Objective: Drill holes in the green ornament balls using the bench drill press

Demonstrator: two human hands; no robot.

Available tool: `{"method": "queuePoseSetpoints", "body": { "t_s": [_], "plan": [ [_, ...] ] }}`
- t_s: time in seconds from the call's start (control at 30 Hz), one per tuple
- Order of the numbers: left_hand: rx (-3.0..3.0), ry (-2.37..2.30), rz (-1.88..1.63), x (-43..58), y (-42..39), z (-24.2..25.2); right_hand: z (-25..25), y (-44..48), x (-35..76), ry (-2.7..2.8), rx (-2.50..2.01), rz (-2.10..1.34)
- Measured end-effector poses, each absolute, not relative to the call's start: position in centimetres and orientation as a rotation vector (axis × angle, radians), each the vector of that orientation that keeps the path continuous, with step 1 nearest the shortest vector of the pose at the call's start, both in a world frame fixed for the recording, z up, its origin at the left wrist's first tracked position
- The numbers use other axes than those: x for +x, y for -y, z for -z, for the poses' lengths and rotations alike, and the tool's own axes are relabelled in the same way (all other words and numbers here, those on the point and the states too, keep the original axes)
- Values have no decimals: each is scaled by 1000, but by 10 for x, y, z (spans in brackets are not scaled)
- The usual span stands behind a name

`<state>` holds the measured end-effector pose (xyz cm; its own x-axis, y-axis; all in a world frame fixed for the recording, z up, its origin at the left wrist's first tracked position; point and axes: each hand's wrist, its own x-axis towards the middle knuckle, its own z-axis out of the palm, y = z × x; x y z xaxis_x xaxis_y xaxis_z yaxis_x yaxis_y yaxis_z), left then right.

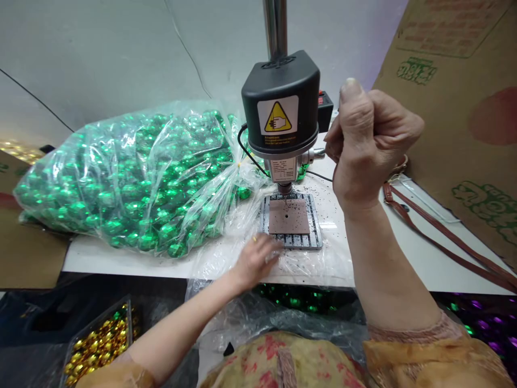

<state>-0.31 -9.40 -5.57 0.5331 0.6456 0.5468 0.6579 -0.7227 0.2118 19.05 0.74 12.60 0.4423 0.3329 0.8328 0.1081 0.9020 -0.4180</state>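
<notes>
A small black drill press [280, 102] with a yellow warning label stands upright on the white table. Its chuck points down at a brown square plate [288, 215] with a small hole, lying on the slotted metal base [316, 237]. My right hand [363, 129], raised right of the motor housing, is closed in a fist around the press's handle, which the fingers hide. Low at the front left corner of the base is my left hand [258, 257], a ring on one finger. Its fingers are slightly blurred, loosely stretched and apart, with nothing visible in them.
A large clear bag of shiny green beads [133, 183] lies left of the press. Dark shavings dot the base and table. Brown straps [440, 231] and a cardboard box [464, 108] are at right. Below the table edge sits a bin of gold beads [99, 342].
</notes>
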Motion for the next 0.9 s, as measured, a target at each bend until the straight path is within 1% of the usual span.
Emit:
{"method": "queuePoseSetpoints", "body": {
  "t_s": [0.03,0.1,0.17,0.23,0.3,0.4,0.47,0.53,0.67,0.77,0.83,0.9],
  "plan": [
    [-2618,1370,943,-12,72,52,-126,-8,190,1108,-463,-119],
    [-2473,1652,756,-29,28,43,-126,-8,190,1106,-506,-85],
    [-2446,1760,529,-43,-12,37,-126,-6,190,1119,-550,-95],
    [-2461,1786,385,-54,-40,34,-127,-4,191,1136,-554,-125],
    [-2490,1769,365,-61,-56,34,-126,-4,192,1138,-520,-148],
    [-2499,1765,461,-65,-63,33,-125,-4,193,1133,-461,-169],
    [-2477,1805,594,-64,-57,28,-125,-3,193,1125,-453,-183],
    [-2494,1864,812,-61,-44,20,-125,-2,193,1120,-453,-196],
    [-2691,1988,1473,-42,-5,13,-126,1,191,1100,-398,-205],
    [-2797,2033,1968,-21,18,20,-126,0,190,1080,-369,-190],
    [-2745,2129,2173,-9,23,29,-125,-1,190,1074,-368,-185],
    [-2619,2254,2260,-1,22,39,-124,-1,190,1083,-377,-202]
  ]
}}
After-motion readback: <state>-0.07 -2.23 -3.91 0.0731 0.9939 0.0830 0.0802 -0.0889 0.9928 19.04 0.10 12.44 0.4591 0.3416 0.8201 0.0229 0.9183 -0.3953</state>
